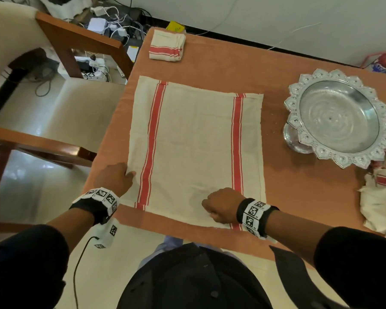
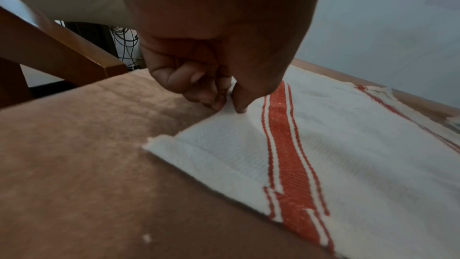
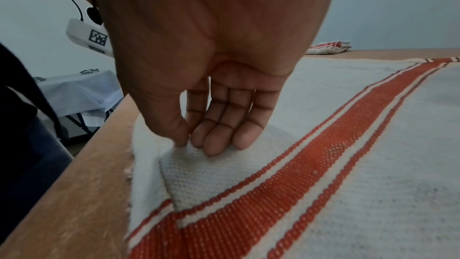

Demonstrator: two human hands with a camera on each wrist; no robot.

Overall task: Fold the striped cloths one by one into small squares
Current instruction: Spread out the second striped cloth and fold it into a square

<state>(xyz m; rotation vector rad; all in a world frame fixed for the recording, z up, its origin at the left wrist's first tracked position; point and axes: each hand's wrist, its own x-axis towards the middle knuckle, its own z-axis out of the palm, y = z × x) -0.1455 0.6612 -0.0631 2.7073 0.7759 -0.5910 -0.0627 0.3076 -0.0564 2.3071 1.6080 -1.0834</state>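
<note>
Item 1: striped cloth (image 1: 194, 150), cream with two red bands, spread flat at the centre of the orange-brown table (image 1: 276, 197), its near edge along the table edge at 6 o'clock.

Item 2: my left hand (image 1: 115, 178), at 8 o'clock of the cloth, fingers curled and pinching its left border between thumb and fingertips (image 2: 219, 103); the fabric rises in a small ridge there.

Item 3: my right hand (image 1: 222, 205), at 5 o'clock of the cloth, just left of the right red band, thumb and fingers (image 3: 219, 141) pinching up a fold of the near hem.

Item 4: folded cloth (image 1: 167, 45), small square, red stripe showing, at 11 o'clock on the table, well apart from the spread one.

Item 5: silver pedestal tray (image 1: 339, 118), scalloped rim, at 2 o'clock.

Item 6: crumpled cloths (image 1: 379, 197), heaped at 4 o'clock, just beside the tray.

Item 7: wooden chair (image 1: 54, 85), cream cushion, at 9 o'clock beside the table.
</note>
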